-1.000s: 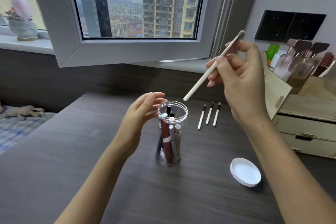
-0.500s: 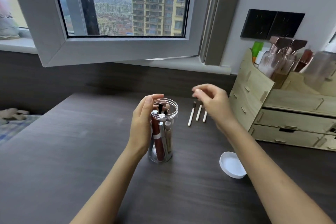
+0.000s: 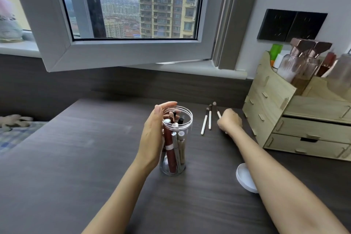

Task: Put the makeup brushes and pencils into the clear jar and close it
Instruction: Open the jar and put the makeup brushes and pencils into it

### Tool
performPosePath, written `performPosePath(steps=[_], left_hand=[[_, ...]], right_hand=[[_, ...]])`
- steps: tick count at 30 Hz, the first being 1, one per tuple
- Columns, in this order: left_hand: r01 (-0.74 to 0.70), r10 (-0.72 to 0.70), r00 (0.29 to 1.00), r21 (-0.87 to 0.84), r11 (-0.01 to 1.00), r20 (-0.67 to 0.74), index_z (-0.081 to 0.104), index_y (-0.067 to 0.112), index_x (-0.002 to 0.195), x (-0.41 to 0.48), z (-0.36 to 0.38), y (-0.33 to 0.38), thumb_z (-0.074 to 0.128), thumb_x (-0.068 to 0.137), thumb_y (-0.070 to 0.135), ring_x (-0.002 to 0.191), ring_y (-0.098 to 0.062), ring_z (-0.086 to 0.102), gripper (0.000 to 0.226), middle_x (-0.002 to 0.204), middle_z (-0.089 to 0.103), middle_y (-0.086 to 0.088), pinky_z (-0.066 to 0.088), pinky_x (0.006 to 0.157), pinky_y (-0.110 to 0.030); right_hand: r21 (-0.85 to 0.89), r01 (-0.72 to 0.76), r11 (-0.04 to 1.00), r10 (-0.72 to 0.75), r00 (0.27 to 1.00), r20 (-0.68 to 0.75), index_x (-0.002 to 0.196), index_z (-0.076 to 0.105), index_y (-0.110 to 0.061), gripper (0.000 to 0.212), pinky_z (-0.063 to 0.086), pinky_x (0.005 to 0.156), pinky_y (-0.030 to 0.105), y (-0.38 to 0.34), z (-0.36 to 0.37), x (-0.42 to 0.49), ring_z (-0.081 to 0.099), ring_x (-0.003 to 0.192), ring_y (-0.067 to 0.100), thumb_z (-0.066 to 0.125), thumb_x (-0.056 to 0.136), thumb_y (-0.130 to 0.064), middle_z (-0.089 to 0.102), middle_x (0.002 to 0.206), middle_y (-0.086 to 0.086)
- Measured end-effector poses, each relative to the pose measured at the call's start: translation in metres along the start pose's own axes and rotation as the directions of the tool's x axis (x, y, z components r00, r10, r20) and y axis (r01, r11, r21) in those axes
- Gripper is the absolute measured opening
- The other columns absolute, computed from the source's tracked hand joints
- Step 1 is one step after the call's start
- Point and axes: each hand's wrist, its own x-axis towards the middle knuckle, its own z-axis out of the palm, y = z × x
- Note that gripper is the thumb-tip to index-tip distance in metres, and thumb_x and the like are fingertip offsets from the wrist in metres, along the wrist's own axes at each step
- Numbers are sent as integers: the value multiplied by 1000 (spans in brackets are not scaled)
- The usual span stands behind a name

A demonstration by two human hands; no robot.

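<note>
My left hand (image 3: pixel 153 135) curls loosely around the clear jar (image 3: pixel 175 140), palm against its nine o'clock side and fingertips over the rim, steadying it upright near the middle of the dark desk (image 3: pixel 76 157). The jar holds several pencils and brushes standing on end, a dark red tube (image 3: pixel 169 150) among them. My right hand (image 3: pixel 228 121) reaches out at two o'clock from the jar, fingers pinched down on the rightmost brush (image 3: pixel 217 110) of three; two white-handled brushes (image 3: pixel 207 121) lie just beside it. The white lid (image 3: pixel 245 178) rests at four o'clock, partly under my forearm. A wooden organizer (image 3: pixel 296 120) stands at three o'clock.
</note>
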Motion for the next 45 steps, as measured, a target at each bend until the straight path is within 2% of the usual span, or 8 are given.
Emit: performPosePath(steps=[3, 8, 14, 18, 23, 27, 38, 45], left_hand=[[61, -59, 994, -15, 998, 89, 66, 24, 109, 1, -9, 4, 35, 89, 46, 98, -11, 68, 43, 100, 75, 3, 52, 84, -21], [105, -99, 986, -34, 994, 137, 62, 27, 115, 2, -13, 9, 41, 87, 44, 102, -12, 66, 39, 104, 73, 2, 53, 86, -23], [148, -141, 982, -48, 988, 124, 65, 21, 110, 3, -17, 11, 49, 86, 42, 93, -13, 69, 36, 100, 74, 1, 54, 77, -23], [177, -170, 977, -46, 983, 127, 69, 22, 105, 6, -22, 9, 51, 85, 38, 95, -15, 69, 31, 101, 75, 2, 53, 81, -28], [188, -181, 974, -41, 981, 135, 70, 21, 104, 8, -24, 7, 52, 85, 38, 94, -14, 69, 31, 100, 76, 1, 53, 78, -25], [185, -176, 973, -55, 981, 149, 70, 22, 102, 9, -25, 6, 52, 84, 37, 90, -10, 70, 29, 96, 76, 4, 54, 73, -20], [193, -180, 974, -89, 977, 140, 68, 18, 104, 11, -25, 2, 55, 89, 34, 86, -8, 70, 26, 93, 77, 5, 55, 72, -19], [218, -201, 971, -127, 968, 132, 69, 17, 105, 10, -23, 2, 56, 89, 32, 90, -11, 68, 26, 98, 76, 2, 54, 76, -22]], right_hand=[[494, 129, 860, -104, 992, -77, 105, 61, 4, 25, 49, 60, 33, -9, -37, -19, 67, 75, 28, 50, 84, -1, 69, 87, 17], [904, 383, 192, -443, 855, -268, 89, 49, -14, 22, 47, 40, 20, -38, -112, -111, 57, 47, 8, 48, 86, 8, 56, 71, 6], [313, 762, 567, -741, 638, -211, 84, 52, -20, 3, 43, 60, 26, -55, -110, -145, 57, 63, 12, 55, 85, -19, 62, 70, -4], [66, 818, 572, -817, 575, -49, 68, 58, -19, 17, 34, 68, 26, -55, -98, -140, 47, 78, 16, 54, 83, -26, 57, 73, -8], [808, 302, 506, -695, 698, 174, 82, 66, -13, 27, 46, 64, 16, -39, -104, -109, 57, 79, 8, 51, 64, 1, 68, 82, -7], [613, 189, 767, -289, 955, 67, 65, 63, -20, 25, 42, 54, 21, -17, -50, -42, 59, 70, 19, 51, 78, -3, 66, 74, 5], [-189, 79, 979, -70, 996, 52, 125, 56, -5, 35, 47, 92, 36, -18, 15, 0, 55, 122, 33, 48, 94, -20, 57, 133, 14], [238, 99, 966, -119, 990, 70, 58, 54, -3, 25, 53, 52, 31, -10, -12, -6, 63, 54, 29, 53, 83, -10, 56, 55, 11]])
